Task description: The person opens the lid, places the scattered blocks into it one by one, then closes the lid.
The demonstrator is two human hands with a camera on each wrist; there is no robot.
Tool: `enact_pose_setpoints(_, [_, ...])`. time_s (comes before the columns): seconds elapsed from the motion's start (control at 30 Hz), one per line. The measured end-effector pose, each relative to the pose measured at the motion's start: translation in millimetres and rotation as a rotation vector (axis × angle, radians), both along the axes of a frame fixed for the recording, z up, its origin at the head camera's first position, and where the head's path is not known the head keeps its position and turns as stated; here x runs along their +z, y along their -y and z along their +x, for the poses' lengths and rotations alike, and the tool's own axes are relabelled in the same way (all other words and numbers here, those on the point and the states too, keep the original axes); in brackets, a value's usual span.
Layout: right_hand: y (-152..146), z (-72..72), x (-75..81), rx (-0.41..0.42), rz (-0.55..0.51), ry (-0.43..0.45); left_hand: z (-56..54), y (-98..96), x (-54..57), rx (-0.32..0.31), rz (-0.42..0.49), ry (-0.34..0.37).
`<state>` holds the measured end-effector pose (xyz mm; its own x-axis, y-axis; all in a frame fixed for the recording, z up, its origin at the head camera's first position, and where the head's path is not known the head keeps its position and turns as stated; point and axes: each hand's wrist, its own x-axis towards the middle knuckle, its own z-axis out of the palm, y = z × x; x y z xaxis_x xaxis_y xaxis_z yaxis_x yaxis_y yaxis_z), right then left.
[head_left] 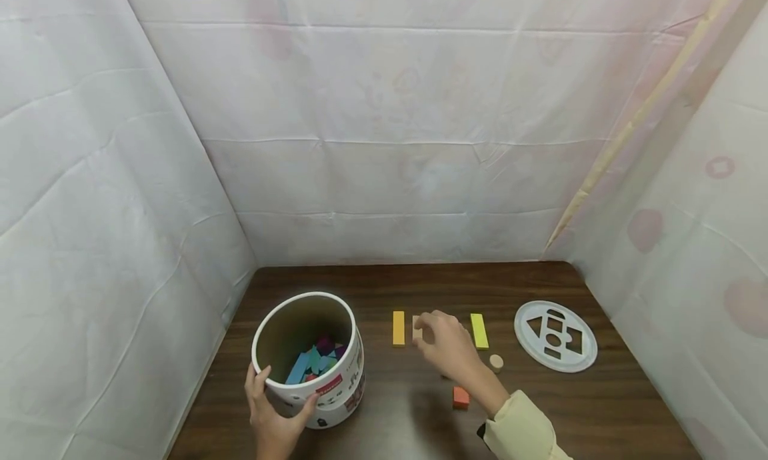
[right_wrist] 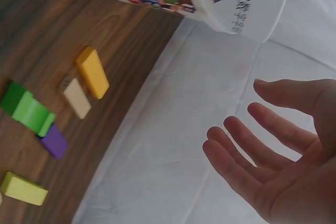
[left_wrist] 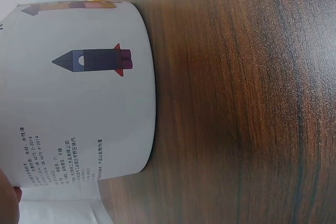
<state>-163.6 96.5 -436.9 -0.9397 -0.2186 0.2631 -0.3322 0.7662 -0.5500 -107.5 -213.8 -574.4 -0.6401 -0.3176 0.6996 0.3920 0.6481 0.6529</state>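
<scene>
A white printed bucket [head_left: 336, 407] stands on the left of the table, with blue, teal, purple and red blocks inside. My left hand [head_left: 273, 417] holds its near left side, fingers at the rim and thumb against the front. My right hand [head_left: 447, 347] hovers over loose blocks, its fingers spread and slightly bent, with nothing in them in the right wrist view. Nearest lie a beige block [head_left: 417, 327] and an orange block [head_left: 399, 329]. Green blocks [right_wrist: 32, 114] and a purple block [right_wrist: 54, 141] show in the right wrist view, mostly hidden by the hand in the head view.
A yellow block [head_left: 479, 331], a round beige piece [head_left: 496, 362] and a red-orange block [head_left: 461, 398] lie to the right. Beyond them rests a white lid [head_left: 528, 343] with shaped holes. White sheeting [head_left: 384, 180] walls the dark wooden table [head_left: 612, 407] at the back and sides.
</scene>
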Motion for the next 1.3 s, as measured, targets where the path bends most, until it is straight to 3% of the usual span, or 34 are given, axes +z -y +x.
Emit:
enact_pose_setpoints(0.27, [-15.7, 4.2, -20.3, -0.041, 0.011, 0.029, 1.5, -1.9, 2.6, 0.006, 0.060, 0.095])
enact_pose_setpoints(0.5, [-24.3, 8.4, -33.0, -0.063, 0.027, 0.043, 2.1, -2.3, 1.7, 0.020, 0.045, 0.072])
enact_pose_setpoints(1.0, [-41.2, 13.4, -70.0, -0.112, 0.047, 0.083, 2.4, -2.7, 4.5, 0.008, 0.059, 0.120])
enact_pose_setpoints(1.3, [-50.4, 18.5, -95.3, -0.147, 0.072, 0.165, 3.1, -3.8, 5.0, 0.008, 0.065, 0.129])
